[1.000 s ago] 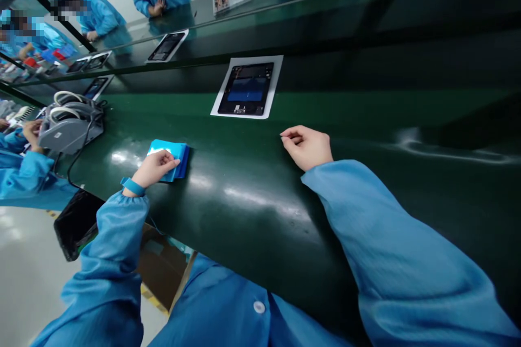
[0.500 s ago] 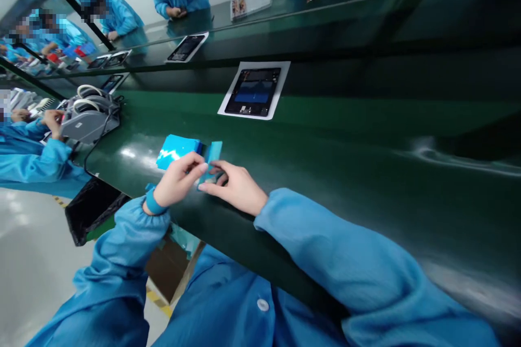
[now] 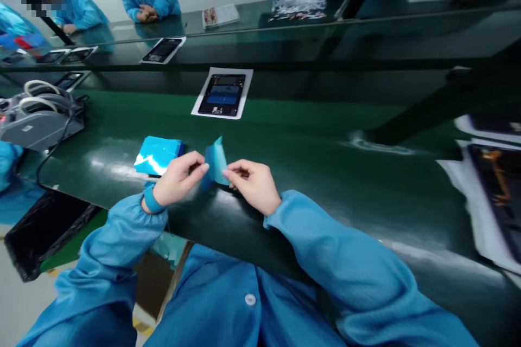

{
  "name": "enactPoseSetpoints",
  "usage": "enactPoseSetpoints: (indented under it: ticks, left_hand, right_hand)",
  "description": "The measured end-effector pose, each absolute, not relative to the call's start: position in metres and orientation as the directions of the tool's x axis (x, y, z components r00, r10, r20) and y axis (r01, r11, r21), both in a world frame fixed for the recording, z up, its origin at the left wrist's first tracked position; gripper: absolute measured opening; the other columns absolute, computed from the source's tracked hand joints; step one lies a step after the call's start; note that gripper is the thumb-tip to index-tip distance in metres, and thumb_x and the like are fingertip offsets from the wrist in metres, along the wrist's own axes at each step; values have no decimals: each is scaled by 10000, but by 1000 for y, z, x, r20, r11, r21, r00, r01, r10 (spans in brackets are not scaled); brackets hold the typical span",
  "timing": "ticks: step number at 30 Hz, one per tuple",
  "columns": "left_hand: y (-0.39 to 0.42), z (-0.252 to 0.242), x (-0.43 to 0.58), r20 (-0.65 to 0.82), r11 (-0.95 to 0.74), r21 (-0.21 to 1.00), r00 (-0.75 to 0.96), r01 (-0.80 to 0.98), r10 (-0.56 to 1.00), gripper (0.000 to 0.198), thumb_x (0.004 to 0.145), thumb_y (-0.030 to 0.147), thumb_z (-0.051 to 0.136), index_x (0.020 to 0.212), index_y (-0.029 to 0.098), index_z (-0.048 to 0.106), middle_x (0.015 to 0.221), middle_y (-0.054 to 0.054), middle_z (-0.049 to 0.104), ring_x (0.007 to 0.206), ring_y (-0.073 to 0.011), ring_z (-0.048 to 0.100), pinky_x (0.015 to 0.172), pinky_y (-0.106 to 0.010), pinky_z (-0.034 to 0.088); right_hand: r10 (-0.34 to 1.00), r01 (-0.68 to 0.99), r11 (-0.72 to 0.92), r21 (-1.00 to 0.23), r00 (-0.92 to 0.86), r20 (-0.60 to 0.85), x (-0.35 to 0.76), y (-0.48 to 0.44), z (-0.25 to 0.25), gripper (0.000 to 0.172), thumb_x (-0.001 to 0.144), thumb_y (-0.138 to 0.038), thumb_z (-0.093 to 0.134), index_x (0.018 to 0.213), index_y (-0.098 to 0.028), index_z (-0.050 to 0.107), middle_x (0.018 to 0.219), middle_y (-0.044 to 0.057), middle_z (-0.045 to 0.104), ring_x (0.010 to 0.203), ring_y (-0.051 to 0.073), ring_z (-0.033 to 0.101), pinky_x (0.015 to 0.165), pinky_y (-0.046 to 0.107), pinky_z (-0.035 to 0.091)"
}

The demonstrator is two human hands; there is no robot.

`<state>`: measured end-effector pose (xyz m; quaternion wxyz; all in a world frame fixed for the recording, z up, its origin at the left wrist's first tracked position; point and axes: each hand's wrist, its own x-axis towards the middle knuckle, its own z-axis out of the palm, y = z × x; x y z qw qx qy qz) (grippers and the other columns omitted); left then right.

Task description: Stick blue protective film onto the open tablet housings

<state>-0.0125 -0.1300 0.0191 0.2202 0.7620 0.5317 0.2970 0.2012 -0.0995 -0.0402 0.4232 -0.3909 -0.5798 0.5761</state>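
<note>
My left hand (image 3: 182, 178) pinches the left edge of a small blue film sheet (image 3: 210, 165) between thumb and fingers. On the other side, my right hand (image 3: 253, 183) pinches a lighter blue-green layer (image 3: 220, 160), which stands at an angle to the darker film. The two layers meet near the top and spread apart between my hands, just above the green bench. Just behind my left hand lies a stack of shiny blue film sheets (image 3: 159, 153). A blue band circles my left wrist.
A flat dark device panel (image 3: 223, 95) rests on white paper beyond my hands. At left stands a grey tape dispenser (image 3: 43, 116) with a cable. More panels (image 3: 499, 190) lie at the right edge. Co-workers in blue sit across the bench. A black-lined bin (image 3: 49, 233) stands lower left.
My right hand has moved right, away from my left, and the blue-green layer now opens out from the darker film. The view has turned right, bringing panels in at the right edge.
</note>
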Motion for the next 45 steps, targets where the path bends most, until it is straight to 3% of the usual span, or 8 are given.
enactPoseSetpoints:
  ticks: [6, 10, 14, 17, 22, 29, 35, 45]
  left_hand:
    - [-91, 47, -58, 458, -374, 452, 149, 810, 876, 243, 968, 368, 601, 813, 184, 570, 655, 45, 468, 590, -87, 388, 585, -249, 339]
    - [-79, 71, -69, 547, -443, 421, 168, 792, 820, 427, 987, 548, 582, 803, 165, 536, 661, 51, 437, 589, -64, 360, 579, -228, 313]
    - [-82, 81, -51, 559, -473, 418, 191, 776, 807, 415, 998, 559, 567, 823, 185, 523, 741, 39, 453, 626, -61, 421, 673, -241, 344]
    - [-93, 79, -39, 529, -506, 436, 243, 744, 813, 251, 1027, 377, 567, 843, 209, 534, 786, 27, 444, 664, -75, 433, 697, -254, 351]
    - [-111, 67, -39, 497, -516, 411, 289, 752, 818, 207, 1035, 295, 547, 851, 201, 537, 790, 25, 420, 720, -85, 518, 708, -249, 388]
    - [-122, 55, -48, 367, -331, 387, 186, 861, 912, 407, 1027, 572, 469, 927, 199, 597, 867, 15, 563, 863, -123, 674, 790, -290, 528]
    - [-122, 50, -45, 380, -405, 429, 245, 808, 892, 299, 1036, 456, 509, 903, 206, 603, 829, 36, 555, 805, -97, 648, 756, -269, 518]
    - [-133, 43, -29, 378, -394, 483, 220, 782, 899, 372, 1012, 525, 538, 811, 213, 560, 738, 13, 517, 721, -124, 608, 713, -297, 508]
  right_hand:
    - [979, -51, 38, -998, 201, 27, 265, -110, -36, 305, 749, -444, 807, 819, -190, 654, 598, -19, 643, 493, 122, 599, 492, 249, 507]
    - [935, -108, -288, -951, -245, -255, 241, -187, -34, 277, 812, -444, 777, 801, -207, 634, 544, -35, 613, 433, 115, 556, 453, 246, 489]
    - [467, 69, -681, -729, -727, -504, 157, -275, -67, 372, 718, -477, 872, 796, -210, 626, 595, -53, 617, 499, 132, 604, 463, 244, 485]
    - [324, 192, -732, -654, -747, -581, 95, -306, -115, 328, 846, -457, 798, 888, -171, 642, 617, -52, 602, 517, 111, 574, 512, 245, 509]
    - [317, 300, -702, -646, -681, -660, 42, -302, -193, 370, 998, -409, 633, 1268, -155, 627, 1211, 89, 662, 1009, 196, 677, 857, 394, 605]
    - [505, 257, -471, -844, -706, -497, 28, -294, -235, 392, 989, -412, 643, 1295, -167, 624, 1283, 96, 644, 1091, 233, 663, 918, 434, 593]
    - [547, 236, -111, -965, -797, -257, 47, -303, -228, 384, 982, -412, 654, 1278, -168, 634, 1266, 87, 650, 1086, 235, 665, 908, 422, 595]
    - [607, -21, 340, -940, -759, 236, 174, -268, -46, 128, 912, -227, 687, 1032, -267, 705, 944, -51, 792, 809, 135, 755, 711, 226, 615]
